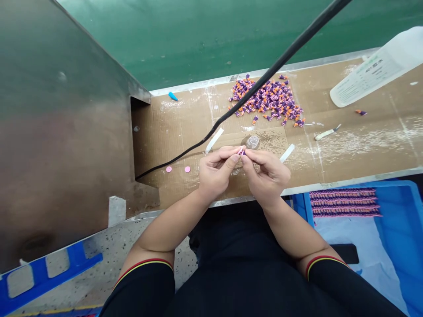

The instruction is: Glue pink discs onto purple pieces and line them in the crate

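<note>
My left hand (214,171) and my right hand (267,174) meet over the cardboard-covered bench. Their fingertips pinch one small pink and purple piece (242,152) between them; its details are mostly covered by the fingers. Just beyond the fingertips sits a small clear round lump (253,141) on a cardboard patch. Farther back lies a heap of small purple, orange and pink pieces (271,99). To the left of my left hand, two flat pink discs, one nearer (187,169) and one farther left (169,169), rest on the cardboard.
A black cable (238,103) crosses above the bench. At the right are a translucent bottle (376,68), a small white-handled tool (327,132) and a stray piece (361,112). A blue bin (401,229) holds rows of similar pieces. A metal housing (66,132) stands left; a blue cap (172,96) lies behind.
</note>
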Available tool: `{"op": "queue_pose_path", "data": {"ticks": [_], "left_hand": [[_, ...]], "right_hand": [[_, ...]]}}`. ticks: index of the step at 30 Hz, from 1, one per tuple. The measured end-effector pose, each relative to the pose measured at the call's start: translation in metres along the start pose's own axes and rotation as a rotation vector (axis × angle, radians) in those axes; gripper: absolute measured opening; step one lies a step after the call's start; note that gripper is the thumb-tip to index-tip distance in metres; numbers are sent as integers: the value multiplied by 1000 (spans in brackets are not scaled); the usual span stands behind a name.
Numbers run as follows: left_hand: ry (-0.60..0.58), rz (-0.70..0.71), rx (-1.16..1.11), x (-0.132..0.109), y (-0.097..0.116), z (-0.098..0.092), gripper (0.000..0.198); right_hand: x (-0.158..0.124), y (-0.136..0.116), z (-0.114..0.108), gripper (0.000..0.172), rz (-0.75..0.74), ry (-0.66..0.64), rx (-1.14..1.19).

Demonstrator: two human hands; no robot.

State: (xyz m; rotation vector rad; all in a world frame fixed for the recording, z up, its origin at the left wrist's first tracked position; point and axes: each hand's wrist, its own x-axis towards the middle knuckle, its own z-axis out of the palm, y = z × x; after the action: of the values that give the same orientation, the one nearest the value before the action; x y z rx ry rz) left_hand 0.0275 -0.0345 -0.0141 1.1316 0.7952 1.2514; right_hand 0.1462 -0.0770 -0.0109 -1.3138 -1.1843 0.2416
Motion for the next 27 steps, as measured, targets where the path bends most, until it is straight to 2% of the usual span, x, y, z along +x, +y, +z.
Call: {"op": "queue_pose_path", "data": {"ticks": [6,10,16,23,25,27], "left_hand": [[-14,220,140,-1,0,0,11],[-73,356,180,-2,-4,-2,17],[-97,294,173,-5,-5,-1,19],[-115,330,132,-8,-8,1,22],[-170,319,118,-11,-10,3,28],[-206,296,101,-13,-12,5,38]], "right_hand": [[-1,-7,0,7,-51,42,18],[-1,-7,-2,9,-58,63,69],[0,-5,-5,19,-79,63,119],[-2,-10,-4,15,-61,67,118],[0,-9,-11,13,-33,33,134],[6,-4,-27,10,18,-54,121]]}}
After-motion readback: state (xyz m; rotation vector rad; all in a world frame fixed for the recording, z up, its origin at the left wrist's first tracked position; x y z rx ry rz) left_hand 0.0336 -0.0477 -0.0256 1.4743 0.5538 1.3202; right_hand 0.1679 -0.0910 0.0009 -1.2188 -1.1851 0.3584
